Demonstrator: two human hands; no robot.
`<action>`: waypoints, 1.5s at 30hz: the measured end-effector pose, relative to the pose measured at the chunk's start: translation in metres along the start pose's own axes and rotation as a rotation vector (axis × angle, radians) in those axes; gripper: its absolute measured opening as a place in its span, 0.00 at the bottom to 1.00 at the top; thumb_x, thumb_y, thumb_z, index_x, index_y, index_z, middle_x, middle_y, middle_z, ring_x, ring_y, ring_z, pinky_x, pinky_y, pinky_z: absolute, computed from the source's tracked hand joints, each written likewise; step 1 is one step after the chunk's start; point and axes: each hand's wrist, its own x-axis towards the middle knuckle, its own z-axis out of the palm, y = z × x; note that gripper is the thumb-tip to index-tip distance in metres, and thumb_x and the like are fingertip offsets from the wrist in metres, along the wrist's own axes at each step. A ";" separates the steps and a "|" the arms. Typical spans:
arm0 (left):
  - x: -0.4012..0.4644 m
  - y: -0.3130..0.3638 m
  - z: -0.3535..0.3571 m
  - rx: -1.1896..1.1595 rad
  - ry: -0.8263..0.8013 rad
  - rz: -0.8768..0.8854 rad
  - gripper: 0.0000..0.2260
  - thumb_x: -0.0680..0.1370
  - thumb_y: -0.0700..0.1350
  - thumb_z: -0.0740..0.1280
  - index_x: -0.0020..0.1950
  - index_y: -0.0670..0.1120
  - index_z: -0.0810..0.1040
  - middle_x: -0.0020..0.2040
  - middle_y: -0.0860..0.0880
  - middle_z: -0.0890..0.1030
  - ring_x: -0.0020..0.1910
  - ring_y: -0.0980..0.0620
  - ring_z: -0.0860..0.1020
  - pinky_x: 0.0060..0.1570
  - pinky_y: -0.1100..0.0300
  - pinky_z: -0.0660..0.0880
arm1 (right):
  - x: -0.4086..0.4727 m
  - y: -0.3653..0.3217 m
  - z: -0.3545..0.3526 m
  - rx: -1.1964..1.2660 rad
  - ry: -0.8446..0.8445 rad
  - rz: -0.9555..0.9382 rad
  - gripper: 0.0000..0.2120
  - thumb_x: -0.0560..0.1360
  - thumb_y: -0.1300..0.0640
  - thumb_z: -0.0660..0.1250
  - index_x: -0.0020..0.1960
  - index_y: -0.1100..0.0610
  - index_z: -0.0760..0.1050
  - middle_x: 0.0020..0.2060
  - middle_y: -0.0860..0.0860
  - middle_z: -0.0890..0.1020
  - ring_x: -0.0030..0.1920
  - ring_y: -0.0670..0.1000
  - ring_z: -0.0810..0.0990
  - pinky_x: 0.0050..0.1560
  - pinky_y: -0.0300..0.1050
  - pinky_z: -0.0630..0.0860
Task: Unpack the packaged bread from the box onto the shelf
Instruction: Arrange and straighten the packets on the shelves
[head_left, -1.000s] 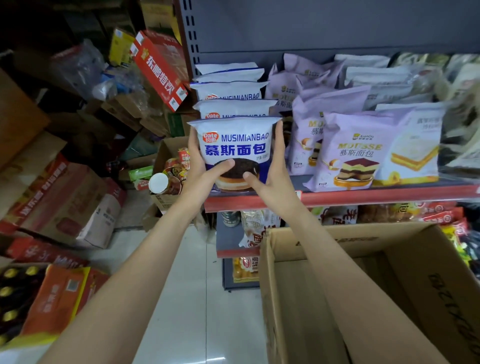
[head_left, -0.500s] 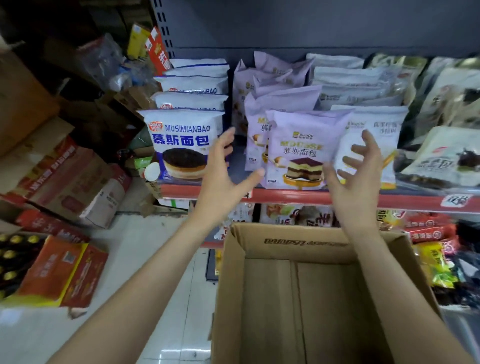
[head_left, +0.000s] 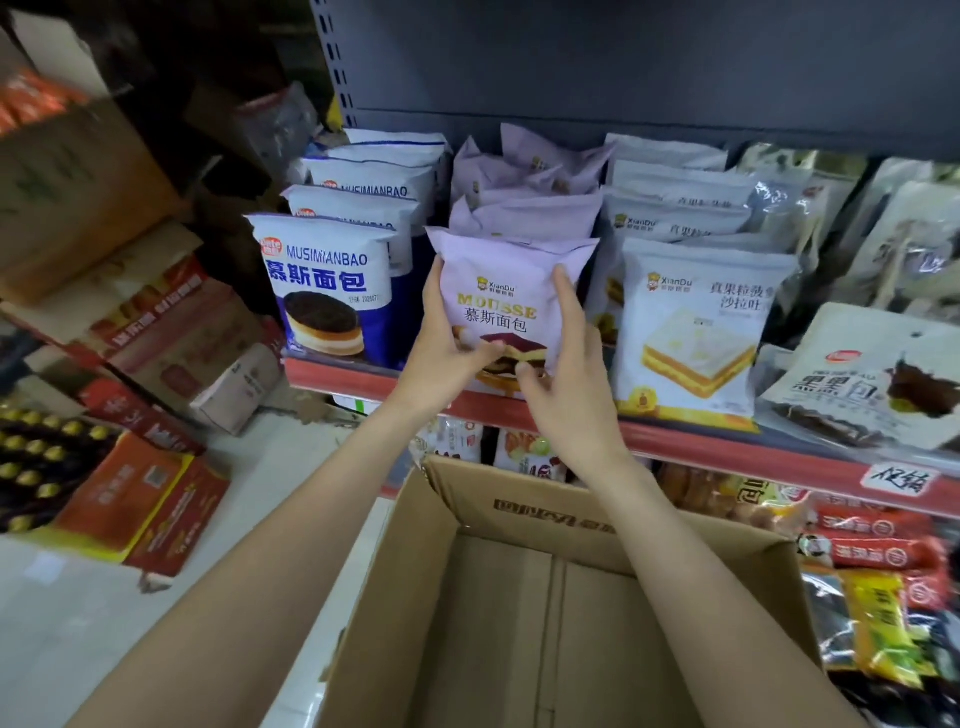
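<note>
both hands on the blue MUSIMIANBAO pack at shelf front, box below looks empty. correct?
Not quite. Both the left hand and right hand hold the purple MOUSSE pack, not the blue one. The blue MUSIMIANBAO pack stands untouched to its left at the shelf front. The head view shows this. The cardboard box below does look empty in the part that shows.

Shop aisle, shelf (head_left: 675, 439) of packaged bread, stacked cartons (head_left: 156, 332)

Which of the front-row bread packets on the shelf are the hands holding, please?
The purple MOUSSE packet, the middle front one: the left hand and right hand grip its sides. The blue-and-white packet and the white-and-yellow packet stand untouched.
</note>
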 end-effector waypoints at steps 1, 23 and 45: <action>0.001 -0.003 0.000 0.007 -0.015 0.011 0.47 0.71 0.33 0.72 0.77 0.46 0.42 0.69 0.52 0.65 0.64 0.63 0.70 0.60 0.65 0.71 | 0.001 0.001 0.001 -0.001 -0.008 -0.006 0.42 0.76 0.64 0.63 0.72 0.34 0.40 0.71 0.52 0.60 0.51 0.47 0.72 0.46 0.41 0.74; 0.017 0.070 -0.018 1.074 0.086 0.494 0.45 0.66 0.68 0.66 0.76 0.49 0.57 0.77 0.42 0.53 0.76 0.40 0.47 0.73 0.45 0.46 | 0.099 -0.014 -0.096 -0.137 0.025 -0.090 0.13 0.79 0.60 0.61 0.61 0.54 0.76 0.58 0.52 0.74 0.57 0.46 0.74 0.51 0.24 0.68; 0.063 0.078 -0.019 1.446 -0.372 0.381 0.55 0.63 0.77 0.58 0.77 0.44 0.47 0.76 0.45 0.58 0.75 0.45 0.56 0.72 0.39 0.49 | 0.217 0.004 -0.068 -0.492 -0.237 -0.234 0.16 0.74 0.60 0.68 0.62 0.56 0.77 0.57 0.54 0.80 0.57 0.52 0.79 0.57 0.42 0.73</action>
